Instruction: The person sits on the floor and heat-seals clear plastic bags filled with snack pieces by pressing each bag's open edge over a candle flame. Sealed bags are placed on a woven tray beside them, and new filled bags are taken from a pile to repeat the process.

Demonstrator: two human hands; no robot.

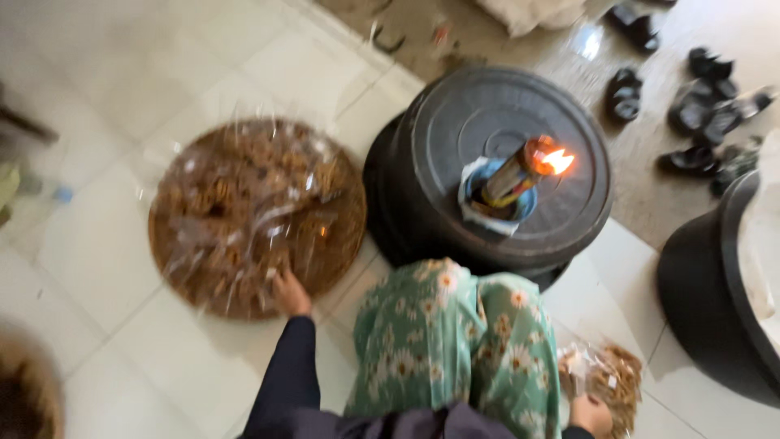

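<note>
While blur softens detail, readings:
Left hand (pixel 290 294): fingers resting in the snacks on the round tray (pixel 333 244), grip unclear.
Right hand (pixel 590 415): closed on a plastic bag of snacks (pixel 609 378).
Candle (pixel 520 175): lit, on the black bin lid (pixel 455 122).

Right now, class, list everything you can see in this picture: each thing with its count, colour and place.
round tray: one, brown woven, on the floor at left, heaped with brown snacks under clear plastic
upturned tub: one, black, centre of the floor
lit lamp: one, multicoloured with an orange flame, standing in a blue dish on the tub
second tub: one, black, right edge, partly cut off
sandals: several, black, top right; count blurred
floor tiles: white
floral cloth: one, green with white flowers, over the person's lap
clear bag of snacks: one, brown contents, bottom right
left hand: one, dark sleeve, on the tray's near edge
right hand: one, holding the bag
</note>
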